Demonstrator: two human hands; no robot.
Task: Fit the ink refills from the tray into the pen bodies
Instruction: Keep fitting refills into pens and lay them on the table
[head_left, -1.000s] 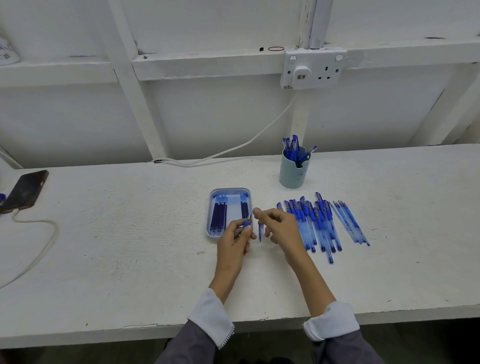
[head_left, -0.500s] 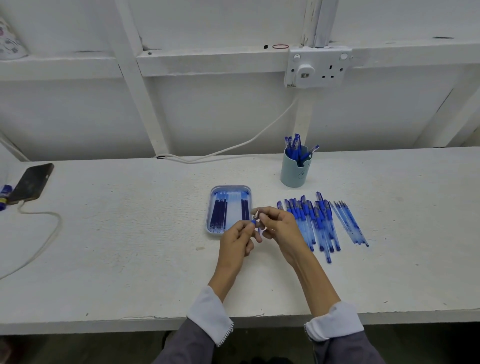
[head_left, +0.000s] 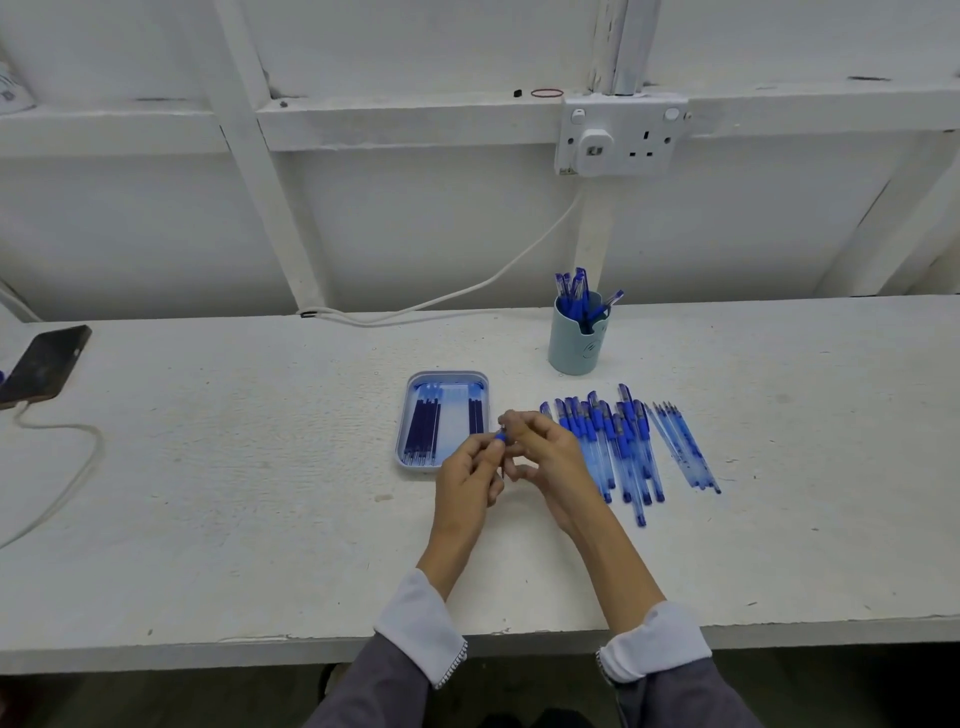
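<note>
Pen body (head_left: 501, 440) pinched by curled fingers of left hand (head_left: 467, 483) and right hand (head_left: 551, 457).

Rough, matt painted bench (head_left: 234, 493); glossy translucent plastic pen bodies (head_left: 597, 447); smooth plastic tray (head_left: 451, 374); matt cup (head_left: 571, 353); cloth cuffs (head_left: 415, 623).

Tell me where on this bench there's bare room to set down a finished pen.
Widest bare patch: the bench between the phone and the tray. More lies right of the loose pens, and along the front edge. Crowded: between tray and pens, where left hand and right hand hold a pen; cup behind.
</note>
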